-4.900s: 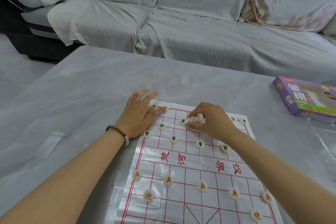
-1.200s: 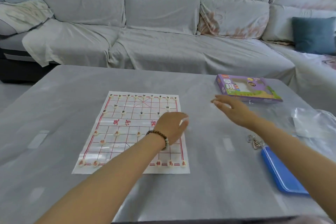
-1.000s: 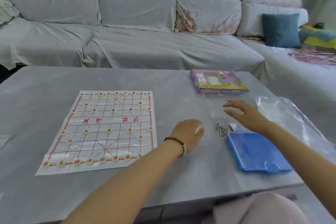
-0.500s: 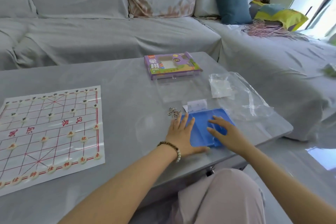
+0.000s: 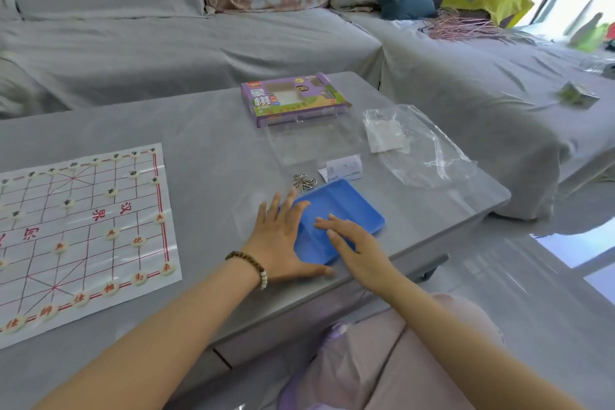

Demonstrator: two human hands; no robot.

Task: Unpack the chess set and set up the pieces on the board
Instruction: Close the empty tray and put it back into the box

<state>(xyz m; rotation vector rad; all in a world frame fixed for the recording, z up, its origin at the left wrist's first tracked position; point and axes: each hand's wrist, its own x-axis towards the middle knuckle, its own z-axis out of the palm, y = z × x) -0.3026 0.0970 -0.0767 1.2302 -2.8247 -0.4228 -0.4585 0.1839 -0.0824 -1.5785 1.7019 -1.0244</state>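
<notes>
Left hand (image 5: 279, 243) and right hand (image 5: 356, 246) are resting flat-fingered on the blue tray (image 5: 352, 205); probably light, stiff plastic, so take the rims.

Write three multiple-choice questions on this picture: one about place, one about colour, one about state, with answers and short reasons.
1. The purple box lies: A. on the tray; B. on the table, beyond the tray; C. under the right hand.
2. The tray is: A. blue; B. red; C. green.
3. The right hand: A. pinches the box; B. is a fist; C. lies open on the tray.
B: the box sits farther away than the tray. A: its surface is blue. C: straight fingers rest on it.
</notes>
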